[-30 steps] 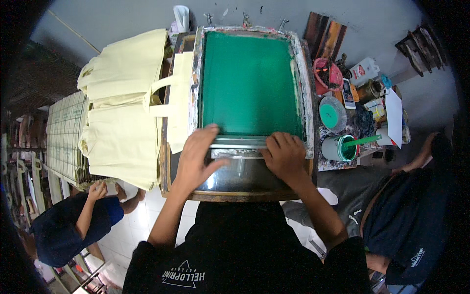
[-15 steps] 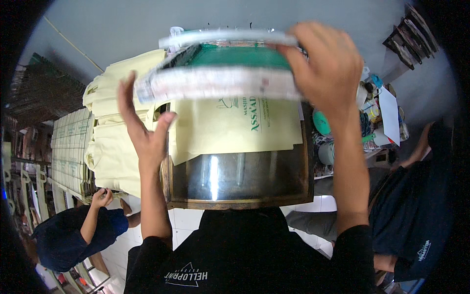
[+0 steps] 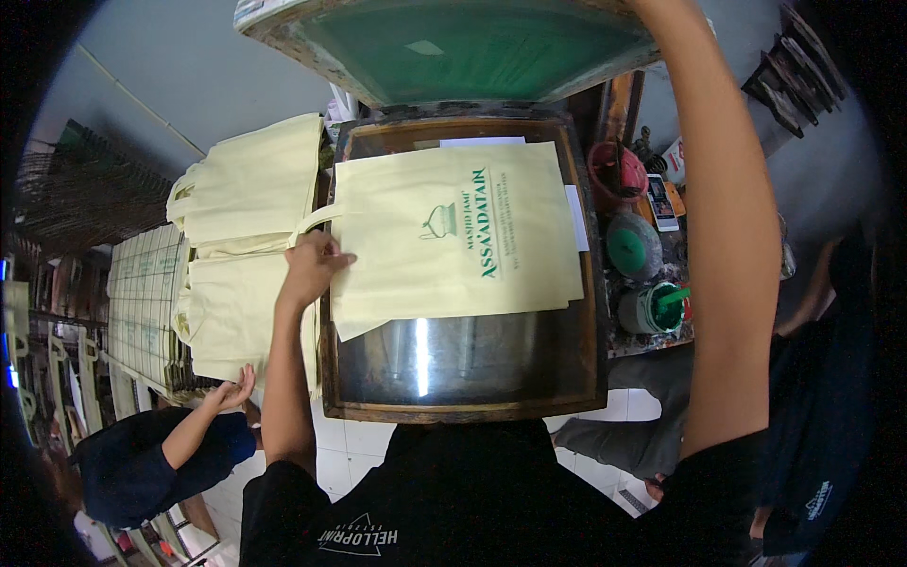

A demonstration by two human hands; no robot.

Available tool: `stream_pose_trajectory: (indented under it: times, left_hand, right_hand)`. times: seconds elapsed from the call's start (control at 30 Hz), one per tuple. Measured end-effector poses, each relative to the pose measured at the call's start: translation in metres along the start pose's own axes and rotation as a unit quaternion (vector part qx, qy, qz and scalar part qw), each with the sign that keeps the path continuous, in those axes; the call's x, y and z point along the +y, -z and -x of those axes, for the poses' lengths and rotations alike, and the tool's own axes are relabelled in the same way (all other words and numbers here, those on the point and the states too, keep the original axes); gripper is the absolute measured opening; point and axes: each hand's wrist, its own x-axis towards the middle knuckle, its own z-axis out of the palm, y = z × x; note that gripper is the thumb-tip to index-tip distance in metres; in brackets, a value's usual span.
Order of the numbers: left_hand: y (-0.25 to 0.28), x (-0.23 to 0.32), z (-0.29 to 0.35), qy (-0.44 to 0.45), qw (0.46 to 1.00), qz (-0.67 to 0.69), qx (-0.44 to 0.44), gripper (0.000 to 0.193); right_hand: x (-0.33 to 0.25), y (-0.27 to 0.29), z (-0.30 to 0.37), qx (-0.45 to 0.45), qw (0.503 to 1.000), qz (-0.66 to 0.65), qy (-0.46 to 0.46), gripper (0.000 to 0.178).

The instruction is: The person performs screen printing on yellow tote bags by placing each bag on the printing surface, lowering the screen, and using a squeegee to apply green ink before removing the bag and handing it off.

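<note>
Left grip (image 3: 311,269) at pale bag (image 3: 397,269), hold unclear

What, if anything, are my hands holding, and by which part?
Left hand: apparently the bag, by its left edge near the handle. Right hand: out of view near the screen; can't tell.

The screen frame (image 3: 444,52), flat over the desk (image 3: 472,413) one second ago and partly lifted half a second later, now stands steeply tilted at the desk's far edge, underside exposed. The cream bag (image 3: 406,274) on the desk, previously covered, is now revealed with its green print. The left hand (image 3: 315,269) has moved from the desk's near side to the bag's handle at its left edge. The right forearm (image 3: 727,236) has risen beyond its far right corner.
</note>
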Motion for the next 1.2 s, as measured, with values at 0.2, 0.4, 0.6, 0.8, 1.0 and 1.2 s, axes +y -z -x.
stream_pose_trajectory:
  times: [0.2,0.4,0.6,0.8,1.0,1.2]
  left_hand:
    - [0.116,-0.075,0.064,0.188,0.941,-0.161,0.229,0.042]
    - [0.019,0.008,-0.007,-0.077,0.970,0.079,0.217,0.057]
    - [-0.129,0.208,-0.130,-0.298,0.952,0.059,-0.030,0.050]
    - [-0.157,0.278,-0.193,-0.231,0.963,-0.114,-0.079,0.051]
    - [-0.147,0.270,-0.221,-0.204,0.958,-0.069,-0.188,0.052]
    - [-0.144,0.287,-0.216,-0.197,0.953,-0.106,-0.204,0.064]
  right_hand:
    - [0.003,-0.001,-0.017,-0.039,0.999,0.008,-0.027,0.047]
    - [0.003,-0.003,-0.024,-0.058,0.998,0.002,-0.037,0.048]
    - [0.014,-0.005,-0.027,-0.033,0.999,0.005,-0.003,0.048]
    - [0.012,-0.002,-0.024,-0.047,0.998,-0.031,-0.004,0.044]
    - [0.017,-0.002,-0.021,-0.041,0.998,-0.048,-0.005,0.040]
    - [0.028,-0.015,-0.030,-0.024,0.999,-0.014,0.023,0.040]
